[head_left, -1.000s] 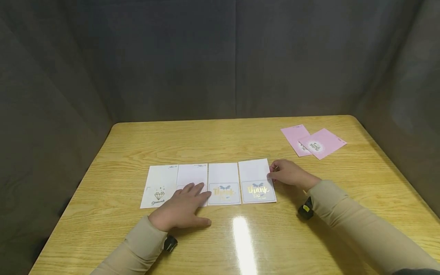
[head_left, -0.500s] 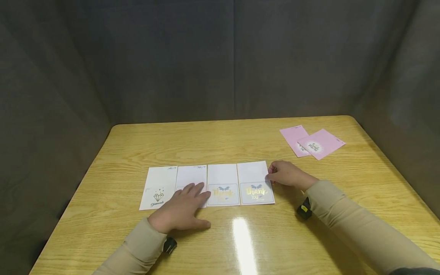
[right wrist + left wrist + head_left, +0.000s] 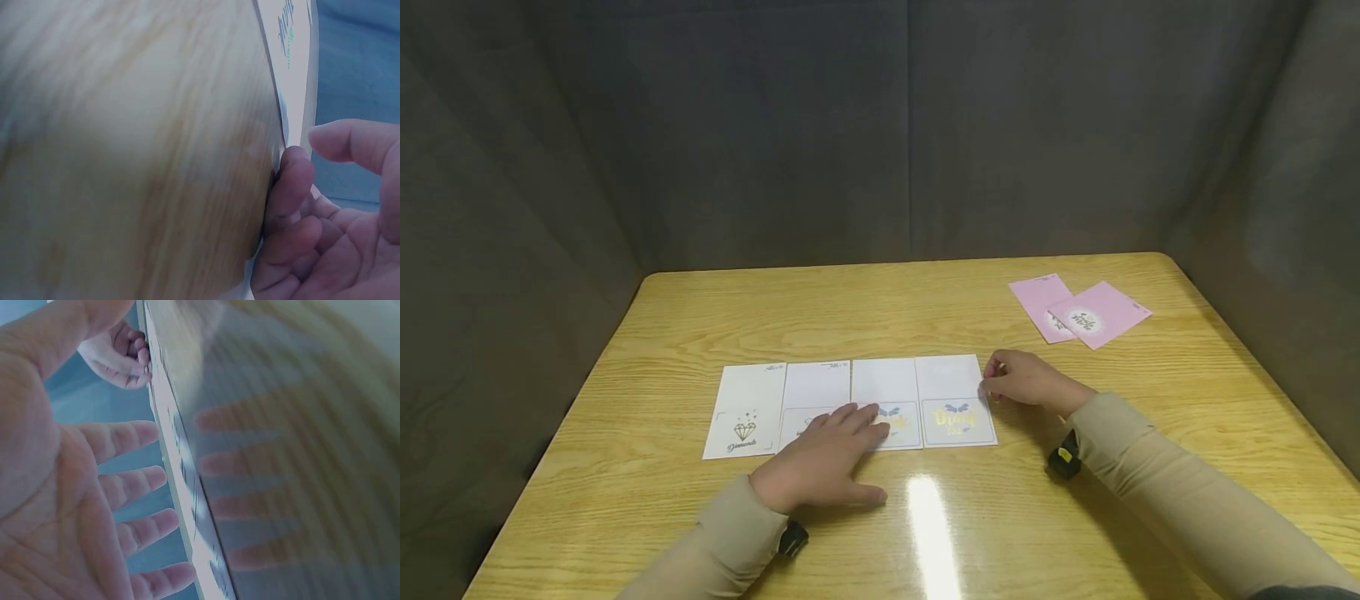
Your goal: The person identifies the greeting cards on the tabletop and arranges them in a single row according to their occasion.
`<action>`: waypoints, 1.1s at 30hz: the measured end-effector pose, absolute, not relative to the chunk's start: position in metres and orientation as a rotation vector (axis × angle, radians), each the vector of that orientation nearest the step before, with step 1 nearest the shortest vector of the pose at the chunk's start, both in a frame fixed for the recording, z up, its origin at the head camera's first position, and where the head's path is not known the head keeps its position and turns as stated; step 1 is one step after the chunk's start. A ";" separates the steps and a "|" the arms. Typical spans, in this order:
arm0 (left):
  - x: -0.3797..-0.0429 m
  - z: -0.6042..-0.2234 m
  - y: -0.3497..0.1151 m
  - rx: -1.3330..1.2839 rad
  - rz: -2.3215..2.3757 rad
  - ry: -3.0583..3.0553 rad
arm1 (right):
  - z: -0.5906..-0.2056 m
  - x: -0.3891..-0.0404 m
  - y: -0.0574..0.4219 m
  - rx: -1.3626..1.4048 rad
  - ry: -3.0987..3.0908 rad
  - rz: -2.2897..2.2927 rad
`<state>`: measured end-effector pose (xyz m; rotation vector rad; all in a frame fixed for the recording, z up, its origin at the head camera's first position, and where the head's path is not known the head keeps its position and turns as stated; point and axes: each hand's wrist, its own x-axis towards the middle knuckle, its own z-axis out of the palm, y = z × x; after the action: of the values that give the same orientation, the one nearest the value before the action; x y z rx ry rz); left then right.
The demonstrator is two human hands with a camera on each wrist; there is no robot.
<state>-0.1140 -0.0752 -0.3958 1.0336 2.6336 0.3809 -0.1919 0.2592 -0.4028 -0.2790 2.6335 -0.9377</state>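
Observation:
Four abreast would overstate my certainty of detail, so I name them singly: a white card with a gold diamond (image 3: 745, 392) lies leftmost, then a white card with dark script (image 3: 816, 385). Two "Thank You" cards follow, the inner card (image 3: 883, 382) and the outer card (image 3: 946, 379). My left hand (image 3: 820, 467) spreads straight fingers over the second and third cards, covering part of their print. At the outer card's right edge is my right hand (image 3: 1026, 383), fingers curled. In the right wrist view its thumb (image 3: 344, 140) stands apart from the index fingertip, which meets the card's corner.
Two pink cards (image 3: 1112, 312) overlap at the back right of the wooden table (image 3: 700, 317). Dark curtains (image 3: 775, 133) hang behind and at both sides. A glare streak (image 3: 931, 533) shines on the table's front.
The outer "Thank You" card has shifted slightly left and straightened against its neighbour. My left hand has slid right, from the second card onto the third. My right hand has barely moved.

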 end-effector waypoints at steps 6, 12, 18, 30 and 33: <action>-0.114 -0.396 -0.070 1.000 0.357 2.620 | -0.397 -0.194 0.267 -0.289 2.595 -1.030; -0.113 -0.394 -0.073 0.975 0.364 2.611 | -0.383 -0.202 0.288 -0.248 2.609 -1.069; -0.114 -0.395 -0.075 0.961 0.367 2.614 | -0.370 -0.216 0.323 -0.139 2.672 -1.037; -0.112 -0.400 -0.075 0.966 0.338 2.606 | -0.374 -0.233 0.400 0.093 2.769 -0.814; -0.112 -0.399 -0.074 0.969 0.337 2.605 | -0.372 -0.233 0.410 0.100 2.795 -0.715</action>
<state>-0.1118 -0.0740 -0.3985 0.9686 2.6050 0.3367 -0.2329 0.4102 -0.3717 0.1000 2.7951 -0.7148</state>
